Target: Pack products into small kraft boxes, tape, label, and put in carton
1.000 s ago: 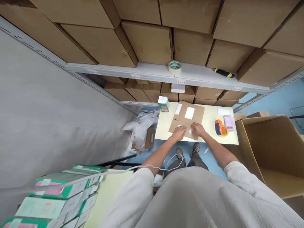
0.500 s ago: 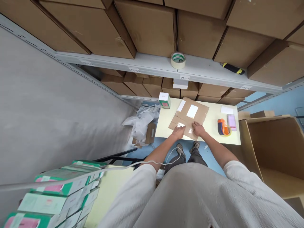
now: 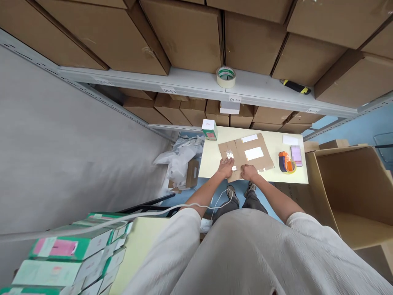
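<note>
Already, the cardboard [image 3: 240, 159] bears labels [image 3: 254, 153] and shiny tape [image 3: 229, 154], flat at the near edge of the worktop [image 3: 208, 157]; left hand [image 3: 226, 167] spread on it, right hand [image 3: 249, 172] curled (grip unclear). What remains cannot be told.

Even light, glare on clear tape [image 3: 229, 154], stretched edges, green boxes [image 3: 58, 270] apparently blurred

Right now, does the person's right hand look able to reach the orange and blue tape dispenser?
Probably yes: only flat brown cardboard and pale yellow tabletop seem to separate the right hand from the tape dispenser.
</note>
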{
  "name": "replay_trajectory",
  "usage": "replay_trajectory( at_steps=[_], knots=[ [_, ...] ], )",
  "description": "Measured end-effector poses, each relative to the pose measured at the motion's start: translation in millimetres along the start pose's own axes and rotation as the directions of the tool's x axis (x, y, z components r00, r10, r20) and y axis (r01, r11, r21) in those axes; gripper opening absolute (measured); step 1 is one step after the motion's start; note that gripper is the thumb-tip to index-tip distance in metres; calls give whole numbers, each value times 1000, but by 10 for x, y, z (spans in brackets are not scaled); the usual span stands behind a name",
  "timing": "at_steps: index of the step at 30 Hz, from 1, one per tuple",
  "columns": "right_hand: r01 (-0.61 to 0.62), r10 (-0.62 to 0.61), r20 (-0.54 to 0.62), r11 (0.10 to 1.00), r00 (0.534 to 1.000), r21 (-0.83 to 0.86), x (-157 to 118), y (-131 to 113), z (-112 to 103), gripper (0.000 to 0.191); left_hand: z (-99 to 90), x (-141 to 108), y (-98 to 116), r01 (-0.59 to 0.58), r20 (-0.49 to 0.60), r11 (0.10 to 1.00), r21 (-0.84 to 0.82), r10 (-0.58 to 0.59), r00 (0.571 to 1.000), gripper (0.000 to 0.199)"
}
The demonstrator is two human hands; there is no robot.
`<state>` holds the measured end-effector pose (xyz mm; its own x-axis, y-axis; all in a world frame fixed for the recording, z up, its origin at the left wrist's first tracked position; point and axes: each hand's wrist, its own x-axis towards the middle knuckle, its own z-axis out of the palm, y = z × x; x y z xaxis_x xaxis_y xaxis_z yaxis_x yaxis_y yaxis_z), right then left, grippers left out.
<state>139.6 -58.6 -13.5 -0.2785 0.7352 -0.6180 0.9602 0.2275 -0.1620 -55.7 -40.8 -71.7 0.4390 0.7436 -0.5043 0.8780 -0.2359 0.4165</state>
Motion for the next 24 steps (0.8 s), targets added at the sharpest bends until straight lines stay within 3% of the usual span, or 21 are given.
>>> replay_trajectory(
  at_steps=[5,8,12,18,21,24],
  knots=[
    [48,-43,-94,998,995,46,2,180,-14,43,15,-73,13,12,-48,999,38,-10,999,76],
    [-41,46,-158,999,986,34,32,417,-10,57,51,-138,55,-5,-72,999,45,8,997,72],
    [-111,113,-64,993,991,33,34,553,84,68,45,-127,49,9,-23,1000,30,-9,1000,76],
    [-112,117,-53,990,992,80,-11,442,229,71,-57,-8,14,58,21,998,17,-59,998,80],
    [-100,111,-76,987,991,129,5,525,201,67,-118,13,12,66,-20,998,-18,-67,998,75],
    [-154,180,-142,972,973,178,49,713,113,63,-190,42,-18,92,-113,994,-65,-99,989,70]
  ],
)
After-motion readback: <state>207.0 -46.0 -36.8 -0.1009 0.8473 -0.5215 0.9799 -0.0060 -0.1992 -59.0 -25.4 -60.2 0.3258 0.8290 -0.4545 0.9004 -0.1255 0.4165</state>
